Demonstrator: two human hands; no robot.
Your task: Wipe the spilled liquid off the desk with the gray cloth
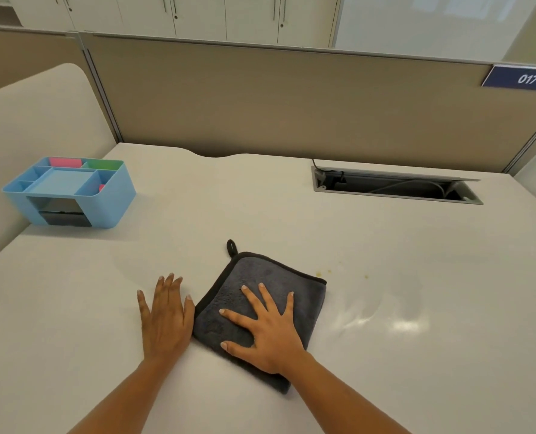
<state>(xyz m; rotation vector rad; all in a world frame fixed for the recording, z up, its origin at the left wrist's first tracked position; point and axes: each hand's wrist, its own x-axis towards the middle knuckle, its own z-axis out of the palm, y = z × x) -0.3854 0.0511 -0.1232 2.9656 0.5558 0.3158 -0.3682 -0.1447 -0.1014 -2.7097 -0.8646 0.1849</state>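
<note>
The gray cloth (270, 274), folded square with a black edge and a black hanging loop, lies flat on the white desk (291, 214). My right hand (266, 327) rests palm down on the cloth with fingers spread. My left hand (166, 317) lies flat on the bare desk just left of the cloth, its thumb at the cloth's edge. A wet, shiny patch (385, 321) glistens on the desk to the right of the cloth. A few small yellowish spots (323, 272) sit just beyond the cloth's far right corner.
A blue desk organizer (104, 208) with pink and green items stands at the far left. An open cable slot (395, 186) with wires sits at the back right. A beige partition (291, 101) closes the far edge.
</note>
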